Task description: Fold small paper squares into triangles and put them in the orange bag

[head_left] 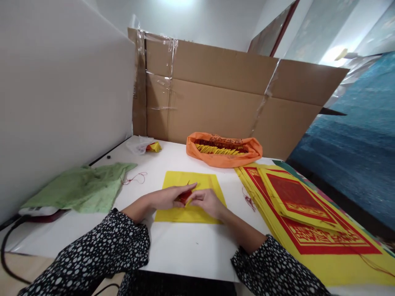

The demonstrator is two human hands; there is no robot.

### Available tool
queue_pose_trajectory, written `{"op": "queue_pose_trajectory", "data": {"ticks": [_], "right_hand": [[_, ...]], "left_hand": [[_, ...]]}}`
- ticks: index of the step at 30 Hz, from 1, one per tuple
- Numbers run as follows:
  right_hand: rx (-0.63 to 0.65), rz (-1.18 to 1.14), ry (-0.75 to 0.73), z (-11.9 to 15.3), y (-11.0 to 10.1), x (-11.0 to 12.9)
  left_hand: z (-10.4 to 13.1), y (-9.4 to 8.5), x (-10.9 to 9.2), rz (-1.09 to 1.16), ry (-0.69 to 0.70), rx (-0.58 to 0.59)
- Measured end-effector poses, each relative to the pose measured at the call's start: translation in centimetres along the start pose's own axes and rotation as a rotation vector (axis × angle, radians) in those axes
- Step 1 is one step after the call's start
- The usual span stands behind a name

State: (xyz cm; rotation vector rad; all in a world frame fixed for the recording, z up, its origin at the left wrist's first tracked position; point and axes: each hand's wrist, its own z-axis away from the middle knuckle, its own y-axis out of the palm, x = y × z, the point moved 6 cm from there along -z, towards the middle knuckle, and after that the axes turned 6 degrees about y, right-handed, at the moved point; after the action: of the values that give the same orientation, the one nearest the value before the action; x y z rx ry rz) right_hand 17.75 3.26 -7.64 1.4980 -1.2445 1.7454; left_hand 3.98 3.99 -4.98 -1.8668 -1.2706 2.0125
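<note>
A yellow sheet (205,181) lies flat on the white table in front of me. Over its middle, a small red and yellow folded piece (185,196) sits between my hands. My left hand (171,197) holds it from the left, thumb and fingers around its edge. From the right, my right hand (206,201) pinches its yellow edge with thumb and forefinger. The fingers partly hide the piece.
An orange bag (225,160) full of folded yellow and red pieces stands behind. Stacked red and yellow printed sheets (339,248) lie right, a green cloth (83,187) left. Red threads (135,179) and a plastic bag (138,145) are nearby. Cardboard (216,94) walls the back.
</note>
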Motion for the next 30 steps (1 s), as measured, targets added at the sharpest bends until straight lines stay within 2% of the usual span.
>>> {"op": "queue_pose_trajectory", "data": {"ticks": [2, 4, 7, 9, 12, 15, 17, 23, 30], "right_hand": [[-0.033, -0.099, 0.011, -1.2, 0.0, -0.1], [-0.081, -0.096, 0.007, -1.9, 0.0, -0.1], [-0.140, -0.007, -0.005, -2.0, 0.0, 0.6], [-0.201, 0.098, -0.025, -1.4, -0.1, 1.3], [-0.293, 0.434, -0.177, 0.3, 0.5, 2.8], [-0.281, 0.784, -0.364, 2.5, 2.6, 3.1], [-0.264, 0.913, -0.397, 3.6, 3.7, 2.3], [-0.212, 0.982, -0.343, 4.9, 4.8, 0.7], [-0.181, 0.885, -0.280, 4.7, 4.5, 0.8]], "left_hand": [[-0.3, -0.2, -0.1, 0.152, 0.020, -0.039], [-0.6, -0.9, 0.2, 0.247, 0.011, -0.145], [-0.7, -2.3, 1.3, 0.184, -0.018, -0.326], [-0.8, -2.6, 2.1, 0.135, -0.031, -0.367], [-0.8, -2.5, 3.0, 0.143, -0.043, -0.389], [-0.7, -2.5, 3.2, 0.157, -0.043, -0.397], [-0.7, -2.4, 2.9, 0.168, -0.042, -0.369], [-0.7, -2.6, 1.9, 0.156, -0.051, -0.313], [-0.7, -2.2, 2.9, 0.187, -0.060, -0.304]]}}
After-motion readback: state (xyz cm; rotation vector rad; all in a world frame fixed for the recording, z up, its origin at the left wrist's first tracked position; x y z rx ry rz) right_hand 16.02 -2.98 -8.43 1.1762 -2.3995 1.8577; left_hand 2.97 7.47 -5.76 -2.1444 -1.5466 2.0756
